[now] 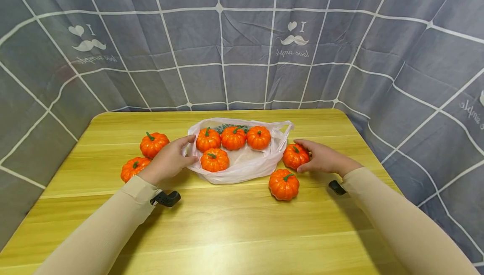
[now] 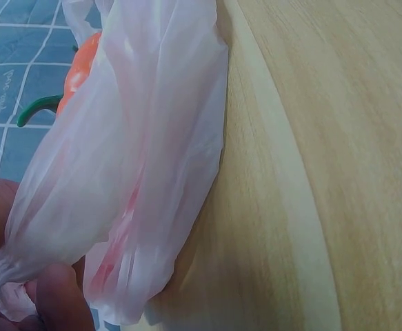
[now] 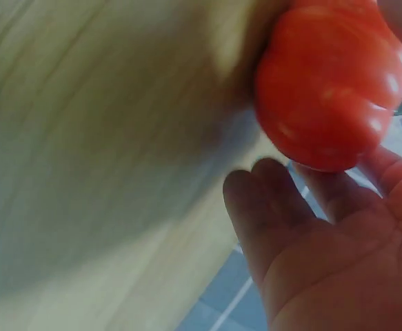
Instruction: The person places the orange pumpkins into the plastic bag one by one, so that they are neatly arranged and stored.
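Observation:
A thin white plastic bag lies spread open on the table, with several small orange toy pumpkins inside. My left hand pinches the bag's left edge; the left wrist view shows the gathered plastic between thumb and fingers. Just right of the bag, my right hand has thumb and fingers on either side of a pumpkin with a green stem. In the right wrist view that pumpkin touches some fingers, while others stretch out beside it.
One more pumpkin sits in front of the one at my right hand. Two others, a rear one and a front one, are left of my left hand. A grey checked curtain hangs behind the wooden table.

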Motion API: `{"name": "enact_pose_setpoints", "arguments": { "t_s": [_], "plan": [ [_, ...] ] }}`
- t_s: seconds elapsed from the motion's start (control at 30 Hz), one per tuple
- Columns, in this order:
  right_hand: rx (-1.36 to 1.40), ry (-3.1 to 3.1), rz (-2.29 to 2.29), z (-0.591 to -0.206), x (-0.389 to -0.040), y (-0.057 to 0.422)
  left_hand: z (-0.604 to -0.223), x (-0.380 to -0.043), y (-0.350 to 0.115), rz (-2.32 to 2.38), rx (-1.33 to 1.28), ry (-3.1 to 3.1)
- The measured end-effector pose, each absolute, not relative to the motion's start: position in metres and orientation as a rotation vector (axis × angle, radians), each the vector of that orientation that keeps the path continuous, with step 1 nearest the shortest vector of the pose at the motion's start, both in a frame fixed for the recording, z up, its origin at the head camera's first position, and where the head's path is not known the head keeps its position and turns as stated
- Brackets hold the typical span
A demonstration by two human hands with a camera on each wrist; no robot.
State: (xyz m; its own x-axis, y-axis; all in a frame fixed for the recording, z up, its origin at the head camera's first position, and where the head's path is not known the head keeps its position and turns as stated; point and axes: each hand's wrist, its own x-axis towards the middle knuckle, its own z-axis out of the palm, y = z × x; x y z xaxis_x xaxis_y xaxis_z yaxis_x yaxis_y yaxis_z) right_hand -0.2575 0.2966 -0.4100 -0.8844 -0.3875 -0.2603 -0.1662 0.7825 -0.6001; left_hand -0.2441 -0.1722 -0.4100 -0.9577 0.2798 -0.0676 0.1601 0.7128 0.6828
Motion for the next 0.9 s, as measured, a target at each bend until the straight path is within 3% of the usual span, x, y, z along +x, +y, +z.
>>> {"name": "enact_pose_setpoints", "arguments": {
  "t_s": [0.9],
  "plan": [
    [-0.364, 2.598, -0.856, -0.4177, -0.2594, 0.2993, -0.4130, -0.2453, -0.1732, 1.101, 0.377, 2.748]
  ]
}}
